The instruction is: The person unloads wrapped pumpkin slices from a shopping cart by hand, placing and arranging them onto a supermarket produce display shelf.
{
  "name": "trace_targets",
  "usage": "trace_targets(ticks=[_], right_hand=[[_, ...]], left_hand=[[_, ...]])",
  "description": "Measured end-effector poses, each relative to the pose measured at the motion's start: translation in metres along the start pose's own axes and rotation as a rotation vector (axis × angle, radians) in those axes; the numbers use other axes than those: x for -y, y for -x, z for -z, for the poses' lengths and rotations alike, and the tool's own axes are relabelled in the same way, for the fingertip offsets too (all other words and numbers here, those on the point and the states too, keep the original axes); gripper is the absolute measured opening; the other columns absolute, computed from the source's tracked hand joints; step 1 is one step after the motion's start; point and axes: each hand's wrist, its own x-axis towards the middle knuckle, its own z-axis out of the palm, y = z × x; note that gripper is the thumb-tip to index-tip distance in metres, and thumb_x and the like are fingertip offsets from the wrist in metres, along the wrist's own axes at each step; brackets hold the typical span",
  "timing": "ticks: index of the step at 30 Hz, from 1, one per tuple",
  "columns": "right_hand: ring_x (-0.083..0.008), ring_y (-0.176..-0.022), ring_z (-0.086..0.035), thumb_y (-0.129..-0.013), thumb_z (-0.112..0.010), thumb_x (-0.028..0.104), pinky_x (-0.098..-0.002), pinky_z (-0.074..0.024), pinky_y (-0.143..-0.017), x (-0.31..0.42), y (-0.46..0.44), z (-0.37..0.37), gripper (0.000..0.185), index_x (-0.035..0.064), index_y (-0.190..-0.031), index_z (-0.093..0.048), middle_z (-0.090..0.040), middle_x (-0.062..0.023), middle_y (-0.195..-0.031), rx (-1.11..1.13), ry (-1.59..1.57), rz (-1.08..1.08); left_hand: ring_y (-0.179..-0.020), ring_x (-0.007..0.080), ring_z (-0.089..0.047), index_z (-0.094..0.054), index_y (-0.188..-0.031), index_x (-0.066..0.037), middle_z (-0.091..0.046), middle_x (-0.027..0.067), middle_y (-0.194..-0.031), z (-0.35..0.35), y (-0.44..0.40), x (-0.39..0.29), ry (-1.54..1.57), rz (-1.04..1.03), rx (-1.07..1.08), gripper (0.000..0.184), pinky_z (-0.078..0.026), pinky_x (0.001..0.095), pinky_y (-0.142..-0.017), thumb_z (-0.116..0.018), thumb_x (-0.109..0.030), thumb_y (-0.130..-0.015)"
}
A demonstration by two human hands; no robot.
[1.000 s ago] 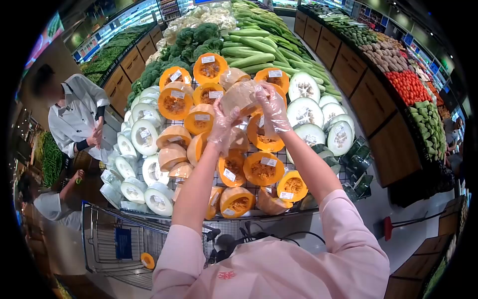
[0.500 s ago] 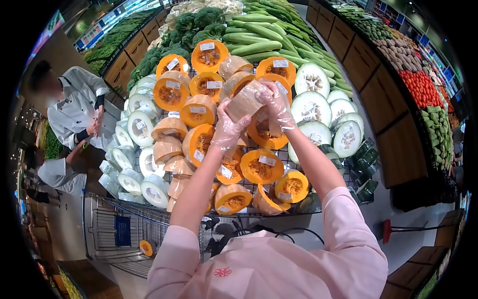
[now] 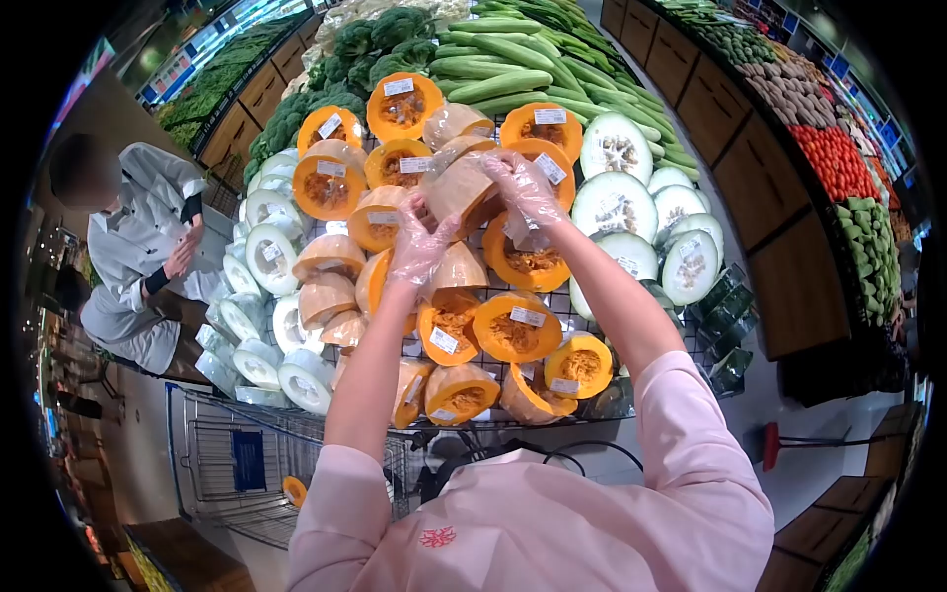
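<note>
Both my hands wear clear plastic gloves. Between them, over the middle of the display, is a wrapped pumpkin piece (image 3: 459, 192) with its tan rind facing me. My left hand (image 3: 424, 245) grips its lower left side, and my right hand (image 3: 523, 189) holds its upper right side. Around it lie cut pumpkins with orange faces and white labels, such as a pumpkin half (image 3: 404, 106) behind and another pumpkin half (image 3: 517, 327) in front. Pale cut winter melons (image 3: 614, 209) lie to the right, and more melon pieces (image 3: 271, 253) to the left.
Broccoli (image 3: 365, 49) and long green gourds (image 3: 503, 64) fill the back. A shopping cart (image 3: 212, 474) with a pumpkin piece (image 3: 294, 490) stands at lower left. Two people in white are at the left, one (image 3: 148, 217) with hands together. A red-headed tool (image 3: 770, 446) is at the right.
The pumpkin piece has shifted slightly left and turned in my hands. My left hand has moved left and a little down. The person in white at the left has parted their hands slightly.
</note>
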Motion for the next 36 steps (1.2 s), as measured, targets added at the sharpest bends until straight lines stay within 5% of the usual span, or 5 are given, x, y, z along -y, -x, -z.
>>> trace_targets(ticks=[10, 17, 23, 28, 36], right_hand=[[-0.0373, -0.131, -0.054, -0.079, -0.082, 0.047, -0.0458, -0.0417, -0.113, 0.016, 0.014, 0.015, 0.075, 0.0068, -0.138, -0.06, -0.058, -0.0194, -0.142, 0.145, 0.426, 0.496], [-0.0406, -0.121, -0.06, -0.079, -0.076, 0.058, -0.0484, -0.046, -0.105, 0.036, 0.004, 0.012, 0.076, 0.0083, -0.135, -0.063, -0.061, -0.0232, -0.134, 0.202, 0.62, 0.552], [-0.0422, -0.125, -0.056, -0.071, -0.079, 0.065, -0.0484, -0.0437, -0.108, 0.043, 0.002, 0.015, 0.093, 0.0107, -0.143, -0.058, -0.059, -0.0252, -0.135, 0.259, 0.721, 0.537], [-0.0434, -0.131, -0.053, -0.074, -0.081, 0.059, -0.0467, -0.0419, -0.113, 0.042, 0.009, -0.001, 0.095, 0.0084, -0.148, -0.051, -0.05, -0.027, -0.146, 0.329, 0.496, 0.414], [-0.0413, -0.129, -0.054, -0.07, -0.084, 0.059, -0.0472, -0.0417, -0.111, 0.047, -0.024, 0.015, 0.093, 0.0061, -0.141, -0.055, -0.055, -0.0218, -0.141, 0.502, 0.563, 0.606]], left_hand=[[-0.103, 0.0407, -0.069, -0.072, -0.118, -0.004, -0.072, 0.0222, -0.112, 0.005, 0.027, -0.051, -0.705, 0.195, 0.214, 0.062, -0.051, 0.0474, -0.09, -0.054, -0.06, -0.098], [-0.092, 0.0448, -0.07, -0.06, -0.129, -0.002, -0.074, 0.0233, -0.098, 0.0, 0.03, 0.01, -0.49, -0.029, -0.152, 0.055, -0.052, 0.0512, -0.083, -0.064, -0.047, -0.097], [-0.127, 0.0271, -0.058, -0.013, -0.158, -0.004, -0.045, 0.024, -0.151, 0.011, 0.04, 0.027, -0.272, -0.027, -0.069, 0.076, -0.047, 0.0379, -0.107, -0.058, 0.001, -0.097], [-0.125, 0.0289, -0.06, -0.007, -0.161, 0.001, -0.054, 0.0205, -0.146, 0.014, 0.042, 0.023, -0.376, 0.088, 0.053, 0.096, -0.045, 0.0404, -0.106, -0.072, -0.018, -0.093], [-0.104, 0.0466, -0.066, -0.038, -0.152, -0.005, -0.069, 0.0295, -0.108, 0.012, 0.045, -0.013, -0.677, 0.005, -0.024, 0.064, -0.05, 0.0541, -0.091, -0.06, -0.035, -0.099]])
